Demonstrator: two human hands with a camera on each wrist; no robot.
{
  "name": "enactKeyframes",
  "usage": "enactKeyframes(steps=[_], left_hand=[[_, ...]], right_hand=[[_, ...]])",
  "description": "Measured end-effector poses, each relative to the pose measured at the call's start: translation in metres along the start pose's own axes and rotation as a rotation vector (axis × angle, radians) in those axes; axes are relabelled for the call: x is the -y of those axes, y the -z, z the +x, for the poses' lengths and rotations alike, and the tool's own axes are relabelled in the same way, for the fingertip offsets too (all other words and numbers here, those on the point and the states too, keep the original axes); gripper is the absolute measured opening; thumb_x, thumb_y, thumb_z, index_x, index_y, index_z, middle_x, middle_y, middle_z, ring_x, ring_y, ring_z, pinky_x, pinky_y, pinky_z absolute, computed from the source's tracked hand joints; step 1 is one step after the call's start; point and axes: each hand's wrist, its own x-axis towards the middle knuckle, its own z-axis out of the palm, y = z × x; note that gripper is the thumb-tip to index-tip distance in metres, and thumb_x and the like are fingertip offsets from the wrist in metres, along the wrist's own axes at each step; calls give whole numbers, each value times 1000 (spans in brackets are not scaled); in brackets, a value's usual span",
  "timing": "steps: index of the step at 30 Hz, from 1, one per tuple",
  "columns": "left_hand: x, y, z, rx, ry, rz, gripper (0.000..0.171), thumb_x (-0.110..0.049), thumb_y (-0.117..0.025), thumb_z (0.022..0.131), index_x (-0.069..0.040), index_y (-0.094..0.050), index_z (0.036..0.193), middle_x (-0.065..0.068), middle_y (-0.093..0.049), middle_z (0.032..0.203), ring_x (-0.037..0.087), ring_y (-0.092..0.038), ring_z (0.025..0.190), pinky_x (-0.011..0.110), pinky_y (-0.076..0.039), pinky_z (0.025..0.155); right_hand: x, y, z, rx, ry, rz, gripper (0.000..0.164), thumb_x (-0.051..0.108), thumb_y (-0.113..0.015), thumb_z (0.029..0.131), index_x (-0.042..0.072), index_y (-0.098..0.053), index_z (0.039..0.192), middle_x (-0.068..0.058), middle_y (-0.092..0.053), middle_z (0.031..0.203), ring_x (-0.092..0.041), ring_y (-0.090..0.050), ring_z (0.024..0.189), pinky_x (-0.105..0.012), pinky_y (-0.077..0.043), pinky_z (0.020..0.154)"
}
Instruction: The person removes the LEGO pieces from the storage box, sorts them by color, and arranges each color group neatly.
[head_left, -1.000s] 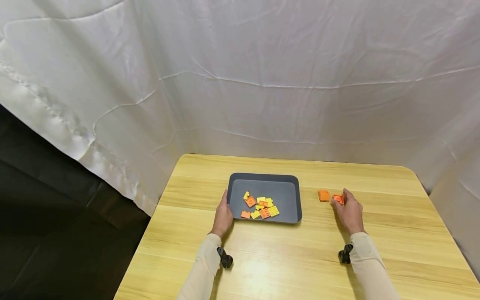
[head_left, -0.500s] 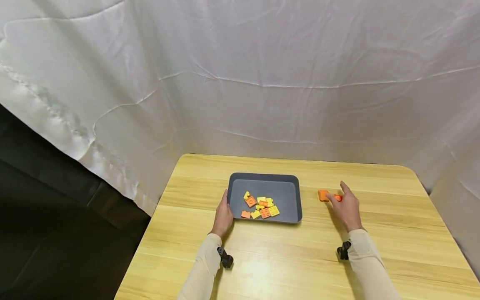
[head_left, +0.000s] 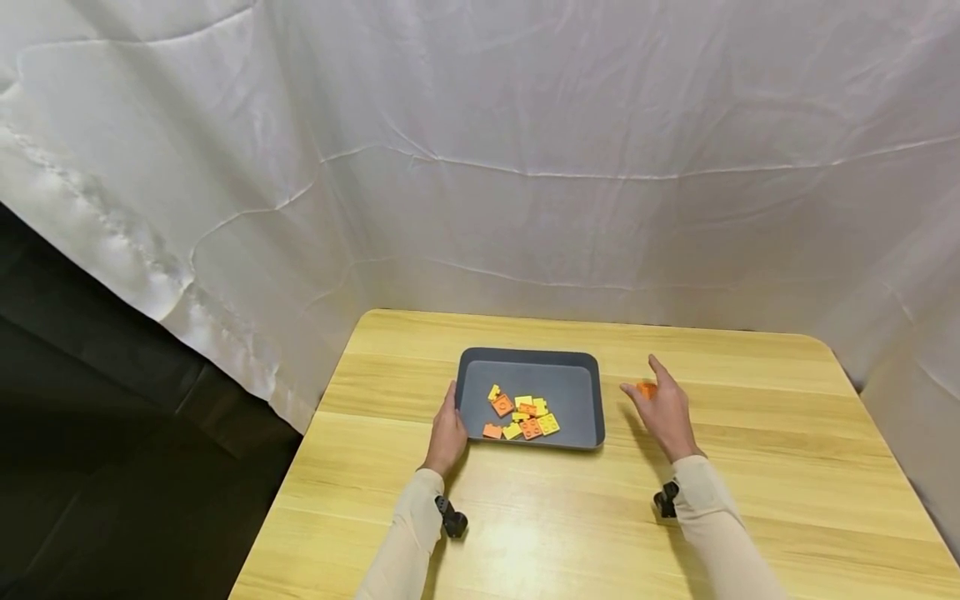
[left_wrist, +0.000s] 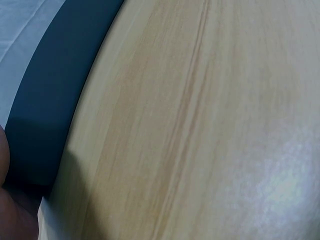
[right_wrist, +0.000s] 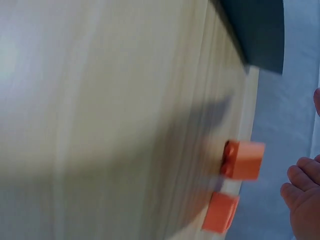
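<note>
My left hand lies along the left side of the grey tray, touching it near its front left corner; its fingers look straight in the head view. Inside the tray are several yellow and orange toy building bricks, among them an orange brick and a yellow brick. My right hand, thumb and fingers spread, is at an orange brick on the table right of the tray. In the right wrist view, two orange bricks, an upper brick and a lower brick, stand apart from my fingers.
The wooden table has rounded far corners. Behind it hangs a white curtain, with dark cloth at the left. A small black camera is strapped to my right wrist, another camera to the left.
My right hand has let go of the right orange brick, spread its fingers and moved left towards the other orange brick. My left hand and the tray have stayed in place.
</note>
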Motion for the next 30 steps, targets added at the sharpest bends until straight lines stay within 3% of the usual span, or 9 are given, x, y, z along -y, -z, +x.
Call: enactKeyframes(steps=[1,10,14,16,18,21,23,27,30], left_hand=[[0,0,0,0,-3,-3,55,13,-36,104,13,-26,158,31,-33,161,46,-37,146,55,-35,120],[1,-2,0,-1,6,-11,55,12,-35,104,12,-25,159,30,-33,161,44,-37,147,54,-35,121],[2,-2,0,4,12,3,55,12,-36,104,12,-25,159,30,-34,161,44,-38,146,53,-36,121],[2,-2,0,9,16,11,55,12,-36,105,11,-25,159,29,-34,161,43,-38,146,52,-36,120],[2,-2,0,10,13,15,56,12,-35,105,11,-25,159,30,-34,161,44,-39,145,53,-37,119],[0,-2,0,13,21,14,56,11,-35,105,10,-24,160,28,-34,162,43,-39,146,52,-37,120],[0,-1,0,8,18,10,56,12,-35,104,11,-25,159,29,-34,161,43,-39,146,53,-37,120],[0,-2,1,3,27,11,55,12,-34,104,11,-25,159,28,-34,162,42,-37,147,51,-34,122],[0,-2,1,6,34,9,55,11,-34,105,10,-25,159,28,-34,162,42,-37,147,52,-34,122]], right_hand=[[3,-3,0,-1,6,1,78,18,-80,94,-12,-39,153,-37,-46,149,-56,-50,130,-67,-45,107],[30,-29,1,29,55,55,79,16,-82,92,-12,-40,153,-34,-44,153,-52,-44,139,-64,-40,114],[41,-39,-1,32,93,59,80,14,-83,90,-12,-41,152,-35,-47,150,-52,-46,137,-64,-42,112],[45,-44,-2,37,104,48,80,15,-83,90,-12,-41,152,-37,-56,137,-51,-59,119,-64,-44,111],[50,-50,-3,38,114,47,80,15,-84,90,-11,-41,152,-38,-57,134,-52,-61,116,-63,-44,110],[57,-57,-6,54,117,51,80,16,-84,90,-10,-41,153,-37,-58,134,-51,-61,116,-63,-45,109],[62,-62,-7,54,133,58,80,15,-84,89,-10,-42,152,-36,-51,145,-52,-54,129,-63,-47,107],[72,-72,-11,65,170,78,80,14,-84,89,-11,-43,152,-37,-53,142,-49,-66,100,-63,-50,104],[79,-78,-14,82,186,85,79,16,-83,90,-11,-42,152,-38,-61,125,-44,-64,72,-63,-51,102]])
